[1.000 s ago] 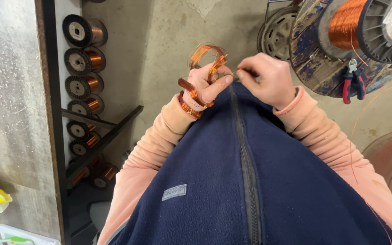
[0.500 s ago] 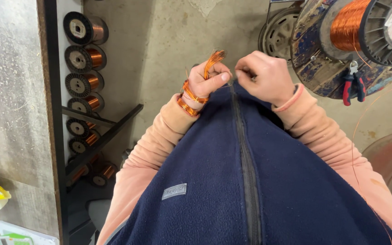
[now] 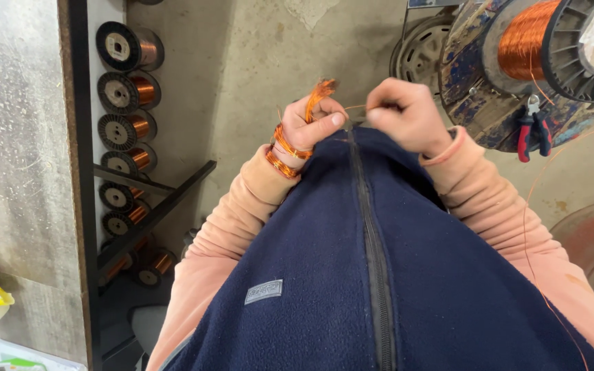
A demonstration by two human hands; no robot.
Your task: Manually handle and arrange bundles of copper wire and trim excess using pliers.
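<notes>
My left hand (image 3: 311,127) is closed around a small coil of copper wire (image 3: 319,94) that sticks up above my fingers. More copper wire loops (image 3: 282,152) ring my left wrist. My right hand (image 3: 403,110) pinches a thin strand of copper wire (image 3: 355,107) that runs across to the coil. Both hands are held close together just above the collar of my navy fleece vest (image 3: 352,261). A thin strand (image 3: 527,206) trails from the large spool down past my right sleeve.
A large spool of copper wire (image 3: 524,41) sits at the upper right, with red-handled pliers (image 3: 534,130) hanging beside it. Several small copper wire reels (image 3: 128,89) line a rack on the left. A metal wheel (image 3: 417,51) lies on the concrete floor.
The coil in my left hand has turned from a flat open loop to edge-on. Both hands stayed close together at my collar.
</notes>
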